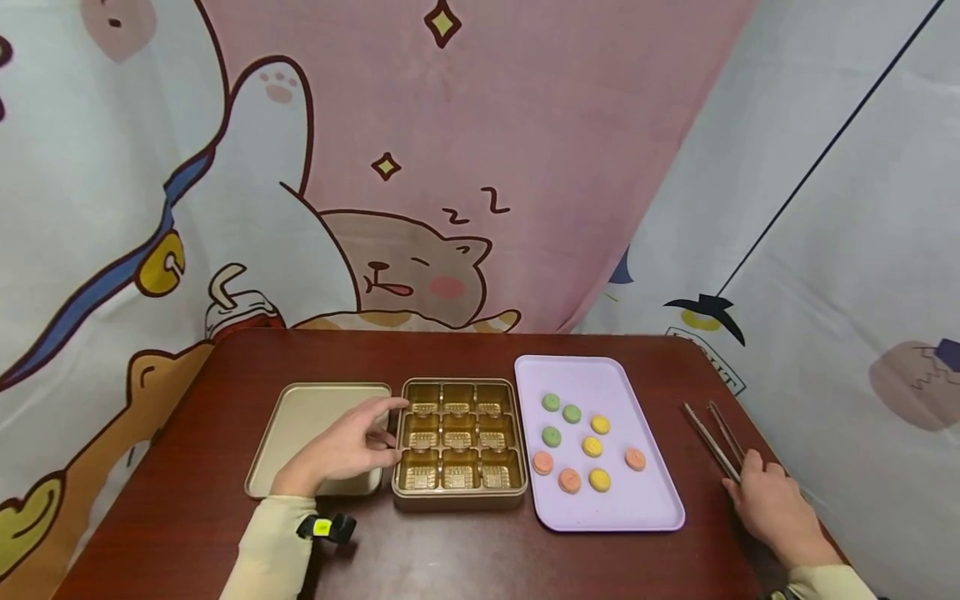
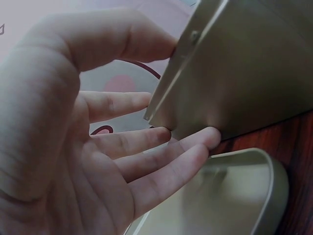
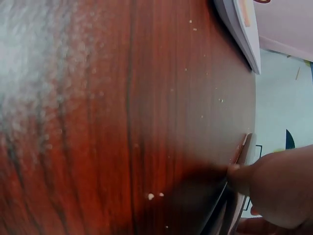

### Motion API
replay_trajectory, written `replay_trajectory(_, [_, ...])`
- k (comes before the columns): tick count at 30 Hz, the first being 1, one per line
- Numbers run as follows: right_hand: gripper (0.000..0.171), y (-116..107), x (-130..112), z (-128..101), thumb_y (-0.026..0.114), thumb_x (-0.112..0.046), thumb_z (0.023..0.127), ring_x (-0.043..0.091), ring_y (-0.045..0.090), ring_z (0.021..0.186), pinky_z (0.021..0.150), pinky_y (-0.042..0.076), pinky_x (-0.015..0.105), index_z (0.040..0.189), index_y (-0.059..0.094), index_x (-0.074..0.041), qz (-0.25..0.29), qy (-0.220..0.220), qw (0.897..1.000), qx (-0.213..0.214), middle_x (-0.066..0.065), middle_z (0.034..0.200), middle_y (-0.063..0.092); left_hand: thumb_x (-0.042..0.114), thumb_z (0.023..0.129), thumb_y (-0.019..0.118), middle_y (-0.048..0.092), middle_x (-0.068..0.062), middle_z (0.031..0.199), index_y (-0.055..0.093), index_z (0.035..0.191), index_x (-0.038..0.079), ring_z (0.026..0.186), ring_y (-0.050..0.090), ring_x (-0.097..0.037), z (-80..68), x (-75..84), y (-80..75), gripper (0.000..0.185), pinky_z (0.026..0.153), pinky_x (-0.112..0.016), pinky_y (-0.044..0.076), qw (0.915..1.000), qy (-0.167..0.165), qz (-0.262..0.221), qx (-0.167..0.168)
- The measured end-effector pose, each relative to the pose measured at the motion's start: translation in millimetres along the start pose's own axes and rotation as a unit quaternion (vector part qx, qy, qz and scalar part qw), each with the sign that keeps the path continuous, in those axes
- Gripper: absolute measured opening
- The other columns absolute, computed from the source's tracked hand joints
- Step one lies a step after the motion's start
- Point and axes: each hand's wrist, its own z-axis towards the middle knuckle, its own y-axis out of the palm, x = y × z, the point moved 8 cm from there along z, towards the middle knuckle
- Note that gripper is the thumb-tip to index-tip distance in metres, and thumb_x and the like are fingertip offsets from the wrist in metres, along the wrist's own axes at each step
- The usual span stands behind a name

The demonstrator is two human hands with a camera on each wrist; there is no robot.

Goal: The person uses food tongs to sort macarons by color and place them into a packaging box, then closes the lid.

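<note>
A gold box (image 1: pixel 459 499) with a grid of moulded compartments stands mid-table. My left hand (image 1: pixel 341 450) touches its left side: in the left wrist view the thumb lies against the rim of the box (image 2: pixel 244 73) and the straight fingers (image 2: pixel 161 161) press its wall. A flat gold lid (image 1: pixel 300 417) lies under that hand, seen also in the left wrist view as the lid (image 2: pixel 239 196). Right of the box, a lilac tray (image 1: pixel 648 500) carries several round green, yellow and orange sweets (image 1: pixel 592 447). My right hand (image 1: pixel 776 508) rests at the near end of metal tongs (image 1: pixel 708 433); one fingertip (image 3: pixel 274 183) touches the tongs (image 3: pixel 243 156).
The dark wooden table (image 1: pixel 450 558) is backed by a cartoon-printed curtain (image 1: pixel 450 167). Its right edge runs just beyond the tongs. A corner of the lilac tray (image 3: pixel 242 29) shows in the right wrist view. Bare wood lies along the front of the table.
</note>
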Motion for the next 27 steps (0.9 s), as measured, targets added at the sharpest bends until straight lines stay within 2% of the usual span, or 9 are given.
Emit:
replay_trajectory(5, [0.036, -0.1, -3.3, 2.7, 0.064, -0.008, 0.101, 0.053, 0.059, 0.075, 0.063, 0.054, 0.064, 0.101, 0.039, 0.018, -0.012, -0.003, 1.000, 0.002, 0.034, 0.084, 0.046, 0.007, 0.086, 0.079, 0.049, -0.024, 0.151, 0.045, 0.154, 0.002, 0.098, 0.072, -0.020, -0.9, 1.4, -1.5, 0.076, 0.087, -0.033, 0.064, 1.0000, -0.002, 0.006, 0.001])
replay_trajectory(9, [0.030, -1.8, -7.2, 2.2, 0.061, -0.003, 0.098, 0.053, 0.057, 0.069, 0.061, 0.052, 0.065, 0.089, 0.041, 0.017, -0.022, -0.037, 0.998, 0.041, 0.036, 0.079, 0.045, 0.006, 0.086, 0.080, 0.049, -0.025, 0.151, 0.045, 0.154, 0.002, 0.098, 0.072, -0.020, -1.4, 1.4, -1.5, 0.076, 0.087, -0.033, 0.064, 1.0000, -0.003, 0.007, 0.001])
replay_trajectory(13, [0.027, 1.3, -5.1, 1.1, 0.056, -0.002, 0.097, 0.053, 0.054, 0.067, 0.058, 0.051, 0.063, 0.082, 0.041, 0.015, -0.012, -0.041, 0.997, 0.062, 0.039, 0.080, 0.040, 0.007, 0.086, 0.080, 0.048, -0.025, 0.152, 0.044, 0.154, 0.002, 0.099, 0.073, -0.020, -1.2, 1.2, -0.5, 0.077, 0.088, -0.034, 0.064, 1.0000, -0.002, 0.008, -0.002])
replay_trajectory(16, [0.026, 2.5, -3.1, -0.5, 0.051, 0.000, 0.098, 0.051, 0.053, 0.064, 0.054, 0.051, 0.059, 0.083, 0.037, 0.015, 0.009, -0.032, 0.996, 0.083, 0.040, 0.084, 0.036, 0.008, 0.086, 0.080, 0.048, -0.024, 0.152, 0.044, 0.155, 0.003, 0.099, 0.072, -0.020, -0.6, 1.5, 0.0, 0.077, 0.088, -0.035, 0.064, 0.9999, -0.002, 0.009, -0.004])
replay_trajectory(20, [0.023, 1.6, -1.7, -3.0, 0.044, -0.001, 0.099, 0.053, 0.053, 0.059, 0.050, 0.050, 0.058, 0.088, 0.031, 0.015, 0.046, -0.014, 0.993, 0.111, 0.042, 0.091, 0.031, 0.007, 0.086, 0.080, 0.049, -0.023, 0.152, 0.044, 0.155, 0.003, 0.099, 0.072, -0.021, -0.2, 2.2, 0.1, 0.077, 0.088, -0.035, 0.063, 0.9999, -0.003, 0.009, -0.005])
replay_trajectory(23, [0.024, 2.6, -0.7, -3.3, 0.041, -0.004, 0.099, 0.057, 0.054, 0.063, 0.056, 0.051, 0.063, 0.096, 0.029, 0.017, 0.066, 0.011, 0.993, 0.100, 0.042, 0.096, 0.029, 0.007, 0.086, 0.080, 0.049, -0.023, 0.152, 0.044, 0.155, 0.002, 0.099, 0.072, -0.021, -0.6, 2.7, 0.0, 0.077, 0.088, -0.035, 0.063, 1.0000, -0.004, 0.007, -0.005])
replay_trajectory(27, [0.034, 0.9, -4.1, -3.0, 0.040, -0.010, 0.102, 0.057, 0.055, 0.069, 0.063, 0.051, 0.067, 0.107, 0.030, 0.023, 0.075, 0.034, 0.993, 0.087, 0.042, 0.099, 0.028, 0.007, 0.086, 0.080, 0.049, -0.023, 0.151, 0.044, 0.155, 0.002, 0.099, 0.072, -0.021, -0.9, 3.1, -0.1, 0.078, 0.088, -0.034, 0.063, 1.0000, -0.003, 0.005, -0.003])
